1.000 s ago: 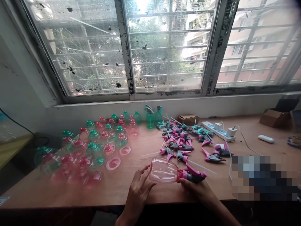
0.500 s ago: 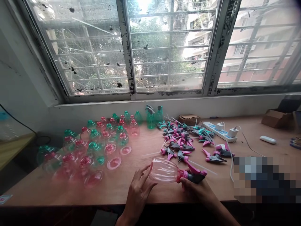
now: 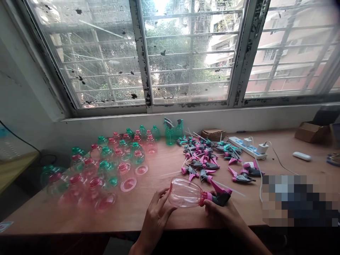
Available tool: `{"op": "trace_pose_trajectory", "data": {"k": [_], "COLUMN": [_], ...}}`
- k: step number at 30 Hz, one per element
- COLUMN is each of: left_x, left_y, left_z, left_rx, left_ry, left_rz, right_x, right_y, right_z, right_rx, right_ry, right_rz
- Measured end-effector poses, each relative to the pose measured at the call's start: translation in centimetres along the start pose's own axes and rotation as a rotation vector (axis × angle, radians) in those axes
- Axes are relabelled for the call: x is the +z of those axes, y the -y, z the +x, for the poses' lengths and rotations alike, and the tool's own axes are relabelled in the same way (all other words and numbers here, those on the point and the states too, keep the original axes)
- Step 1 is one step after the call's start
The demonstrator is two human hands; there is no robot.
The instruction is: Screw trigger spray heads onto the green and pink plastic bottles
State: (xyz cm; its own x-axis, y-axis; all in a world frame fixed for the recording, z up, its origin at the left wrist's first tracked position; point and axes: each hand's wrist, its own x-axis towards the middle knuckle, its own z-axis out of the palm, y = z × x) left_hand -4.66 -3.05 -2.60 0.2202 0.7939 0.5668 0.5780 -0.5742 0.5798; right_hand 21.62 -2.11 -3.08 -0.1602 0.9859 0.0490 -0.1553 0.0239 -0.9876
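A clear pink bottle [image 3: 184, 193] lies on its side just above the wooden table's [image 3: 159, 166] front edge, held between both hands. My left hand [image 3: 156, 212] cups the bottle's base end with curled fingers. My right hand [image 3: 221, 212] grips the pink-and-grey trigger sprayer [image 3: 219, 196] fitted on the bottle's neck. Beyond them lies a heap of loose pink and teal trigger sprayers [image 3: 209, 157] with long dip tubes.
Several empty pink and green bottles [image 3: 111, 166] crowd the table's left half. Two green bottles with sprayers [image 3: 171, 132] stand near the window sill. A white power strip [image 3: 248, 147], a cardboard box [image 3: 310, 131] and a white oblong object [image 3: 301, 156] lie at the right.
The bottle and both hands have stayed almost in place; the sprayer end has shifted slightly in my right hand.
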Motion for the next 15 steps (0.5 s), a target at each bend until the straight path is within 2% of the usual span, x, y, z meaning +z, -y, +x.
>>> {"op": "trace_pose_trajectory", "data": {"k": [6, 11, 15], "left_x": [-0.68, -0.79, -0.50], "left_y": [-0.57, -0.49, -0.30], "left_z": [0.06, 0.03, 0.10], "left_rx": [-0.020, -0.038, 0.003], "left_ry": [0.058, -0.009, 0.000], "left_rz": [-0.101, -0.156, -0.132], "right_x": [-0.01, -0.30, -0.30], "right_y": [-0.01, -0.06, 0.26], "right_z": [0.03, -0.05, -0.15], "right_rx": [-0.030, -0.004, -0.014], "right_ry": [0.032, 0.061, 0.054], "right_rz": [-0.032, -0.066, -0.026]}}
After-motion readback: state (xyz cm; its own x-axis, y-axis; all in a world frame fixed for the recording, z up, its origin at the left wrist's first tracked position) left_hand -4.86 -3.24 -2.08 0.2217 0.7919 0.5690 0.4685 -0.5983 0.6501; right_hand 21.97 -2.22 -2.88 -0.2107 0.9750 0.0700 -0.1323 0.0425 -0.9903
